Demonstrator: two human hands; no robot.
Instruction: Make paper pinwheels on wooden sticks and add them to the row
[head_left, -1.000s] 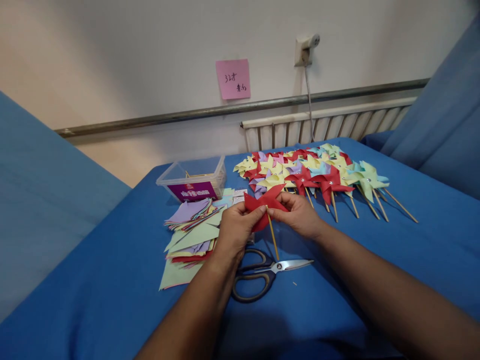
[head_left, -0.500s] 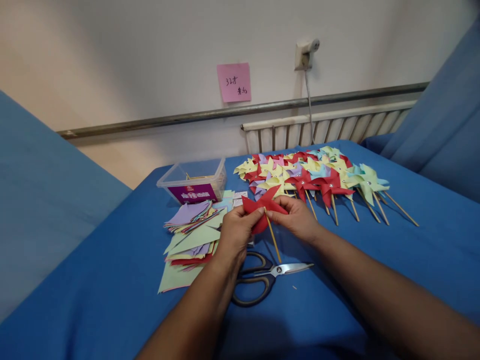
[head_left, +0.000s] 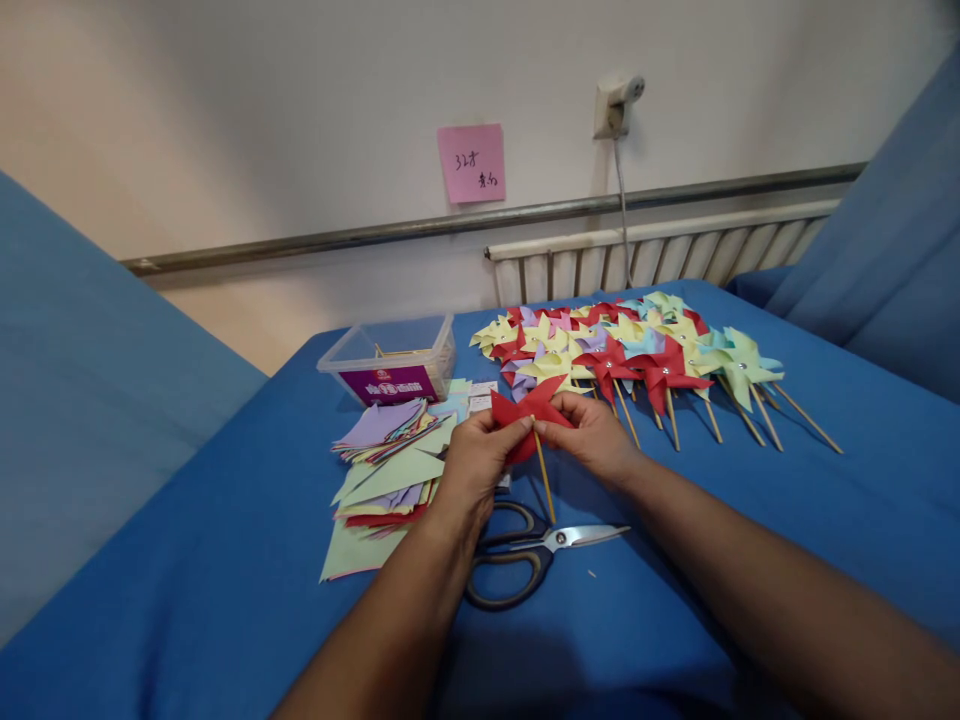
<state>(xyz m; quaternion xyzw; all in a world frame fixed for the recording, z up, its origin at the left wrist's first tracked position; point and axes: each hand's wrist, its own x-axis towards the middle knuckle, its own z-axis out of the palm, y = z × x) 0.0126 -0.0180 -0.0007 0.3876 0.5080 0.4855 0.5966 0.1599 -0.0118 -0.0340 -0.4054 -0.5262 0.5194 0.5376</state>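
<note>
A red paper pinwheel (head_left: 531,399) is held between my two hands over the table, its back turned toward me. Its wooden stick (head_left: 544,472) hangs down from the middle, the top end lying at my thumbs. My left hand (head_left: 480,455) is closed on the pinwheel from the left, thumb pressed by the stick's top. From the right, my right hand (head_left: 596,435) pinches the red paper beside the stick. Just below lies a pair of scissors (head_left: 551,542) with dark handles, blades pointing right. My fingers behind the paper are hidden.
Stacked coloured paper (head_left: 390,480) lies left of my hands, behind it a clear plastic box (head_left: 386,365) with sticks inside. Many finished pinwheels (head_left: 667,370) lie at the back right on the blue cloth (head_left: 247,560). A radiator (head_left: 675,250) stands along the wall.
The pinwheel has tilted slightly in my hands, and its stick's lower end has swung a little left. Both hands keep their hold.
</note>
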